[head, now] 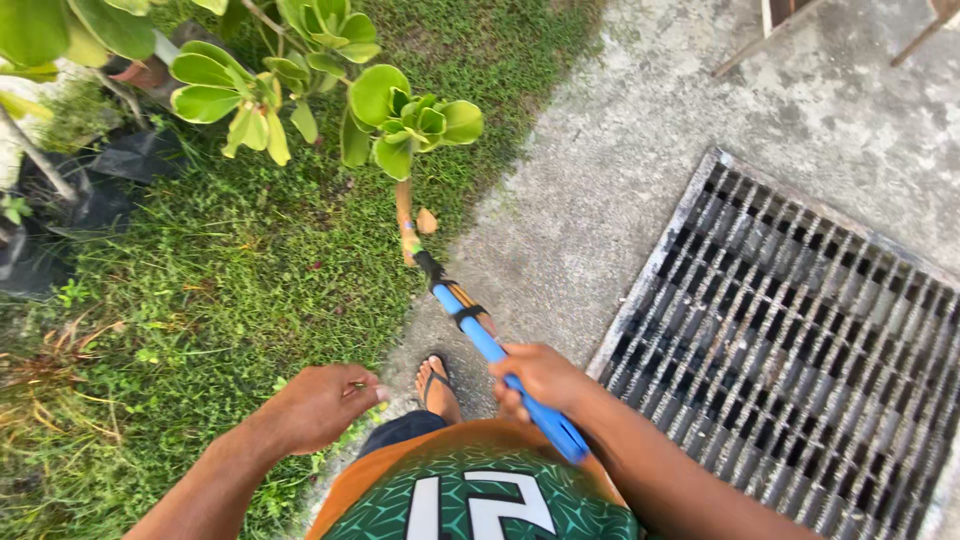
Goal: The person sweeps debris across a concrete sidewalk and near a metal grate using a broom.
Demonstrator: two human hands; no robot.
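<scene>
My right hand gripping blue-handled tool, its tip blurred beside the broad-leaved plant, left hand loosely curled, holding nothing, over grass, drain grate cut off at frame edge.

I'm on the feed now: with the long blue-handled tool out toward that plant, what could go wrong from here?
The right hand alone grips the blue-handled tool; its far end, near the plant's stem, may wobble and hit nearby leaves. The sandalled foot stands right under the shaft, so a slip could strike the toes. The drain grate close by could catch a step.

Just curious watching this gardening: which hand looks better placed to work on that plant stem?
Probably the right hand: it grips the blue-handled tool reaching the plant stem. The left hand hangs over grass.
</scene>
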